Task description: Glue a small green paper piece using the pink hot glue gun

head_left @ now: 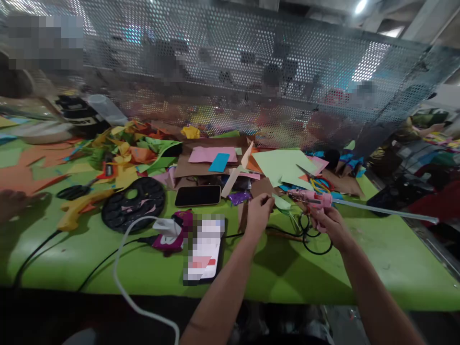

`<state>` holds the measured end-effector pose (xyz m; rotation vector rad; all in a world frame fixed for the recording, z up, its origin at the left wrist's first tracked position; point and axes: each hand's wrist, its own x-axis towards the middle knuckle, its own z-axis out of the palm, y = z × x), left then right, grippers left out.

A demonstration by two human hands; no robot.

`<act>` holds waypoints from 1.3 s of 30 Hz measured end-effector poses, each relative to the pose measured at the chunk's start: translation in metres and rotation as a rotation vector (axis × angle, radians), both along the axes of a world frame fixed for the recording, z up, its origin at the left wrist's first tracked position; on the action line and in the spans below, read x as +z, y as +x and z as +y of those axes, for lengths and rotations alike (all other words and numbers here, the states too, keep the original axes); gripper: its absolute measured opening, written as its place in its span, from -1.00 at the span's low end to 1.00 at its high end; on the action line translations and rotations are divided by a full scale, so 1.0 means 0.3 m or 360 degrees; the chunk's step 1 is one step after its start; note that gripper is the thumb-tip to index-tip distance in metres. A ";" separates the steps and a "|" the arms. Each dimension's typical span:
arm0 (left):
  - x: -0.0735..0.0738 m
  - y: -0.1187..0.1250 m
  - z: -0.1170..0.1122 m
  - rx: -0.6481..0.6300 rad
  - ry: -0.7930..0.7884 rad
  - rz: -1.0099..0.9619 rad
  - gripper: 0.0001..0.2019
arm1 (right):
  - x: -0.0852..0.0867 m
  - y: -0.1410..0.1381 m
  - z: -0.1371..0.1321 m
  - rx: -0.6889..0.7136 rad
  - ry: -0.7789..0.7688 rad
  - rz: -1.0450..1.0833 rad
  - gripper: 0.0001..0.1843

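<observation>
My right hand [328, 223] is wrapped round the handle of a pink hot glue gun [318, 199], its nozzle pointing left. A long, clear glue stick [388, 211] sticks out of the gun's back end. Left of the nozzle, my left hand [259, 211] is closed in a pinch on a small pale green paper piece [282, 202], which shows at its fingertips. The nozzle is close to this paper; whether they touch I cannot tell. A black cord [318, 251] loops beneath the glue gun.
A lit phone [206, 249], a dark phone [197, 196] and a purple power strip [168, 239] lie left of my arms. Farther left are a black round tray [134, 203], a yellow glue gun [81, 208] and another person's hand [12, 206]. Coloured paper [283, 164] covers the table's back, before a perforated metal screen [230, 96].
</observation>
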<state>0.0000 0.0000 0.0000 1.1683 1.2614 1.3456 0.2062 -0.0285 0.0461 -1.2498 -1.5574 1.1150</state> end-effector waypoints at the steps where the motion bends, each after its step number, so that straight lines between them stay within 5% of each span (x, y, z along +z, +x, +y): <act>1: 0.004 0.000 -0.003 -0.0002 0.0006 0.0006 -0.79 | 0.000 -0.003 0.000 0.0028 0.0013 -0.0026 -0.48; 11: 0.047 -0.002 -0.025 0.0041 0.0019 0.0152 -0.79 | -0.010 -0.020 0.005 0.0121 0.0100 -0.0201 -0.53; 39: 0.053 0.002 -0.033 0.0077 -0.0003 0.0311 -0.78 | -0.041 -0.014 0.014 0.0145 0.0121 -0.0215 -0.63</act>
